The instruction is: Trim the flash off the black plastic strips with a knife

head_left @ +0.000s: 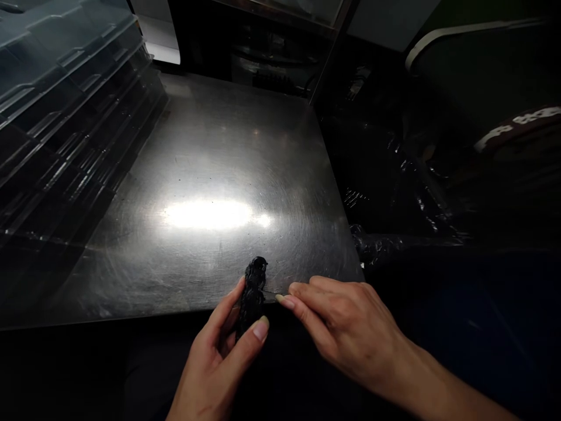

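Black, glossy and long, a small object (253,292) stood almost upright at the near edge of the worktop (210,175), toward its near right corner. Held by the left hand (219,356), with thumb on the right side and fingers on the left side, so grasped around the lower part. Top end of the object free, above the fingers, over the steel surface. Could not tell what kind of object it was, too dark.

Right hand (346,327) came in from the right, thumb and forefinger pinched together close on a very thin thing (272,292), like a needle or wire, hardly visible. Tip of this thin thing touched the middle of the black object, or was just beside it; hard to decide.

Scratched steel worktop with a bright reflection of light in the centre. Stacked clear plastic trays (65,88) along the left edge, up to the far left corner. Beyond the right edge, black plastic film (403,187), crumpled and shining, very dark there.
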Available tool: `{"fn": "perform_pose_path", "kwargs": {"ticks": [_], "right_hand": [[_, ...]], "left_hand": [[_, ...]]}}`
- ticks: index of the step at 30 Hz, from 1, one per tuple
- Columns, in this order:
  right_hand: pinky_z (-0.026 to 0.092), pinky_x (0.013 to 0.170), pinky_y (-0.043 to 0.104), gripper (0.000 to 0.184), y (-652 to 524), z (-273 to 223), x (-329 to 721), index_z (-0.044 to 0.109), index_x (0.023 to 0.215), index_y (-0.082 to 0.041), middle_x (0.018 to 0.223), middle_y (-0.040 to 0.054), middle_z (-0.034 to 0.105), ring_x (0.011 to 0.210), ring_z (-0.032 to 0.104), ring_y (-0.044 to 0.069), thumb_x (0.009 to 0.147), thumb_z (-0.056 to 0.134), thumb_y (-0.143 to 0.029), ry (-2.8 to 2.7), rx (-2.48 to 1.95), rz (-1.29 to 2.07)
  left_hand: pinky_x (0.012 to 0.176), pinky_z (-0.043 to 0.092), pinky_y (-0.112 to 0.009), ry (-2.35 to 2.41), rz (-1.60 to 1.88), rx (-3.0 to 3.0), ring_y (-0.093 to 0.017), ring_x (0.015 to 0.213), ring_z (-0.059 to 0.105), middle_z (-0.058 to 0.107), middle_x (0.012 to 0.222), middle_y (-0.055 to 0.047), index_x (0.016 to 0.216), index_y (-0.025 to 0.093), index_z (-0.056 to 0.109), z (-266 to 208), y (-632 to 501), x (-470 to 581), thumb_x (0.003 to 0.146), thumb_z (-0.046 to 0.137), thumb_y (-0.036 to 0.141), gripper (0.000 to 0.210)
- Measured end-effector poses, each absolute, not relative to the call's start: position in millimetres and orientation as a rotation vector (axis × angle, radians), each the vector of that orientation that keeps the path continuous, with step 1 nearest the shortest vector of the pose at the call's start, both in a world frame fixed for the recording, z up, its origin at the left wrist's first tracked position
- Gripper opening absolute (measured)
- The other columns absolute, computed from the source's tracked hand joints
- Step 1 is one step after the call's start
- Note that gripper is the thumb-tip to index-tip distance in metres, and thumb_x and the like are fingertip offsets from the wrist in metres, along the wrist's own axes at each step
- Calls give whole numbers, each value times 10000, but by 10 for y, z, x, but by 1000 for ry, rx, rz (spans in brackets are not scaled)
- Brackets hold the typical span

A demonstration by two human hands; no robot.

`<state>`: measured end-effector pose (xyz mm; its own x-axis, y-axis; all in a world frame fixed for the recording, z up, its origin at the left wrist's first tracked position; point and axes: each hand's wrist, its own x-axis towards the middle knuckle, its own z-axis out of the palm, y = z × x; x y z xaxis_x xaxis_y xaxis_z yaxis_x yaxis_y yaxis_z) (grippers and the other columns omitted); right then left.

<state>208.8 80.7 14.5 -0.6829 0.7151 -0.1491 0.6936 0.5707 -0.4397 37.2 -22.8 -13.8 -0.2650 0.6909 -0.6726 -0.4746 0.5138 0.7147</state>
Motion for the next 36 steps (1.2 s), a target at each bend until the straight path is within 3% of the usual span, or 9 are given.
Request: {"fn": "perform_pose_path", "kwargs": {"ticks": [13, 25, 27, 30, 33, 36], "right_hand": [[302, 525, 358, 342, 573, 136, 2010, 716, 939, -252, 692, -24, 638, 522, 591, 162, 1111, 449, -377, -2690, -1250, 285], [383, 663, 355, 233, 506, -57, 2054, 765, 1204, -168, 744, 25, 667, 645, 591, 181, 1056, 617, -270, -2443, -1151, 128], [416, 682, 337, 215, 548, -81, 2062, 768, 1186, -168, 780, 35, 683, 668, 605, 173, 1048, 630, -261, -2286, -1190, 305], [448, 665, 292, 210, 625, -90, 2010, 758, 1043, -199, 817, 15, 680, 707, 616, 161, 1024, 661, -384, -1974, -1356, 927], [434, 625, 256, 339, 697, -105, 1870, 681, 879, -198, 763, -21, 637, 686, 566, 142, 926, 749, -527, -1616, -1426, 1586], [407, 609, 237, 427, 759, -143, 1696, 610, 798, -181, 715, -36, 589, 654, 510, 119, 847, 821, -550, -1331, -1340, 1977]], "left_hand": [[1155, 493, -388, 1459, 1227, 145, -333, 1344, 629, 738, 1381, -39, 1406, 279, 647, -97, -204, 490, 801, 865, 423, 658], [1131, 506, -461, 1427, 1273, 158, -357, 1284, 667, 783, 1272, -75, 1425, 245, 628, -71, -187, 501, 824, 841, 410, 658], [1118, 513, -481, 1439, 1261, 162, -373, 1266, 675, 792, 1238, -88, 1427, 244, 633, -75, -193, 497, 801, 856, 433, 691], [1080, 536, -444, 1446, 1238, 140, -356, 1238, 694, 783, 1265, -85, 1426, 270, 633, -80, -198, 494, 788, 866, 454, 705], [1041, 556, -404, 1424, 1257, 133, -333, 1173, 731, 797, 1234, -78, 1391, 284, 661, -102, -201, 488, 768, 884, 448, 682], [994, 575, -406, 1411, 1252, 143, -324, 1069, 765, 805, 1208, -85, 1367, 275, 677, -162, -213, 461, 732, 908, 453, 699]]}}
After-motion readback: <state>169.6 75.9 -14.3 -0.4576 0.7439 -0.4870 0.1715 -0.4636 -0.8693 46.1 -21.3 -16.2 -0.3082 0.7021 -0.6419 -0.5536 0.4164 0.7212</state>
